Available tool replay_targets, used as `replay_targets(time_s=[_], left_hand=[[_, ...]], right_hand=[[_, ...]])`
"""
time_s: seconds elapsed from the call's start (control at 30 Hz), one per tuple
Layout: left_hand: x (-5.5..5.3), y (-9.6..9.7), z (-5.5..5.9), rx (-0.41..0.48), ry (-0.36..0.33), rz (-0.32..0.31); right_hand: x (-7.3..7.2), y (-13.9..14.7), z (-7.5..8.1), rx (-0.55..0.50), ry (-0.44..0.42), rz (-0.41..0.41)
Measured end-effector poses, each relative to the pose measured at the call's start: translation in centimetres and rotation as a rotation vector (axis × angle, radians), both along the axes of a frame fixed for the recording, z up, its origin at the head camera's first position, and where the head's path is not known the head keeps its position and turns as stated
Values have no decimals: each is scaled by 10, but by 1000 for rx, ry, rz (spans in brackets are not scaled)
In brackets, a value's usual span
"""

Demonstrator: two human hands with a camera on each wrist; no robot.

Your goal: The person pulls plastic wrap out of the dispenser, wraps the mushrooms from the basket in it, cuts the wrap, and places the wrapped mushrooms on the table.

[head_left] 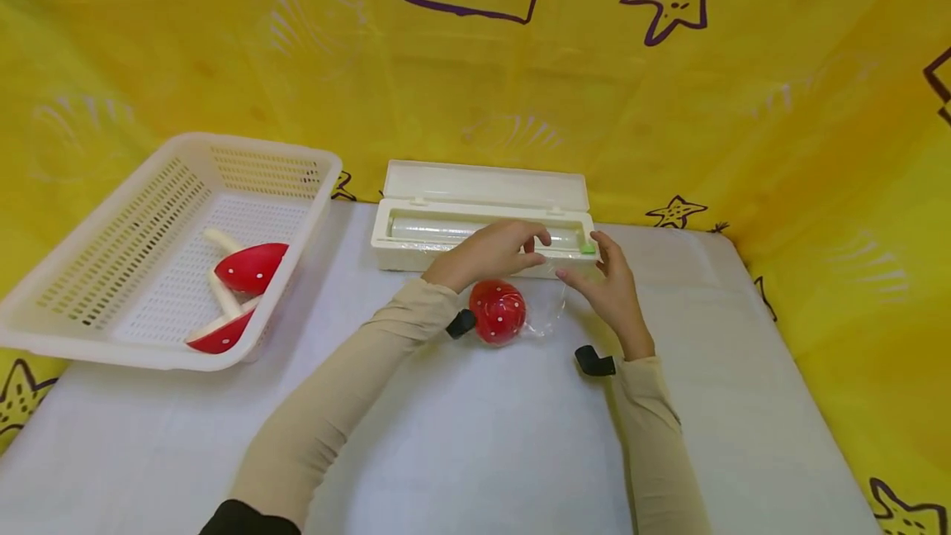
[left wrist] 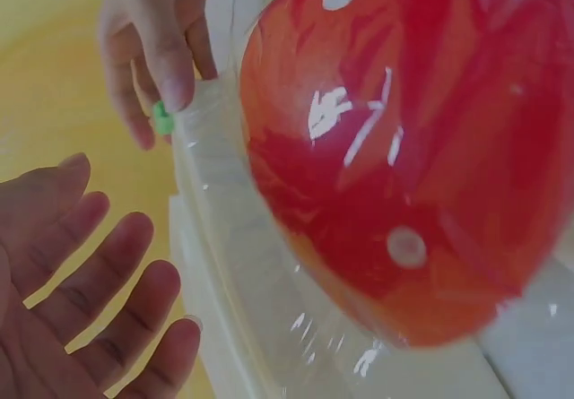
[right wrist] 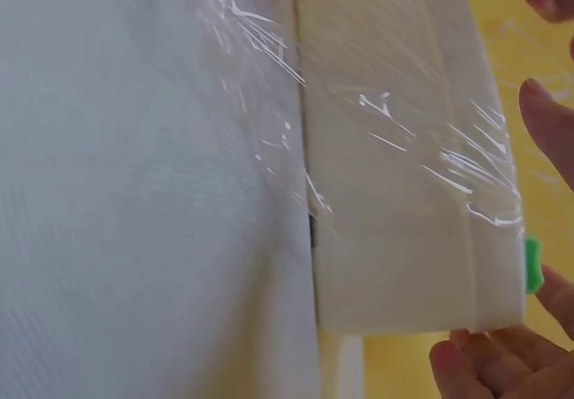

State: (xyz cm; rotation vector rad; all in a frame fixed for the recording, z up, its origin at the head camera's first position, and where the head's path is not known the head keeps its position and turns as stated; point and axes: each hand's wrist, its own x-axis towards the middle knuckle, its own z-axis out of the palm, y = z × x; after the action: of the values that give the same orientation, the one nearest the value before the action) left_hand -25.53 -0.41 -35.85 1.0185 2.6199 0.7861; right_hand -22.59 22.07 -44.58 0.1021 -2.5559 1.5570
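Note:
A red toy mushroom with white dots lies on the table under clear cling film, just in front of the white cling film dispenser. The dispenser's lid stands up, and a film roll shows inside. My left hand hovers above the dispenser's front, fingers loosely bent and holding nothing. Around the dispenser's right end reaches my right hand, thumb and fingers spread, close to the green slider. Whether its fingertips touch the slider, I cannot tell. Film drapes over the dispenser's front.
At the left stands a white plastic basket with more red-capped toy mushrooms inside. A white cloth covers the table. Yellow patterned sheeting hangs behind and to the right. Black wrist-mounted pieces stick out near both hands.

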Motion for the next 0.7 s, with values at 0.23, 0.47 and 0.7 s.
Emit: replay_targets(time_s=[0.23,0.47,0.7], left_hand=[[-7,27,0,-50,36,-22],[-17,52,2,-81,50,-48],[-31,60,-3,-41,9,-65]], right_hand=[[-2,-3,-3,-81,-22,-36],[-1,-6,-4,-172,0,-73],[-1,-7,-10,-238,35,-100]])
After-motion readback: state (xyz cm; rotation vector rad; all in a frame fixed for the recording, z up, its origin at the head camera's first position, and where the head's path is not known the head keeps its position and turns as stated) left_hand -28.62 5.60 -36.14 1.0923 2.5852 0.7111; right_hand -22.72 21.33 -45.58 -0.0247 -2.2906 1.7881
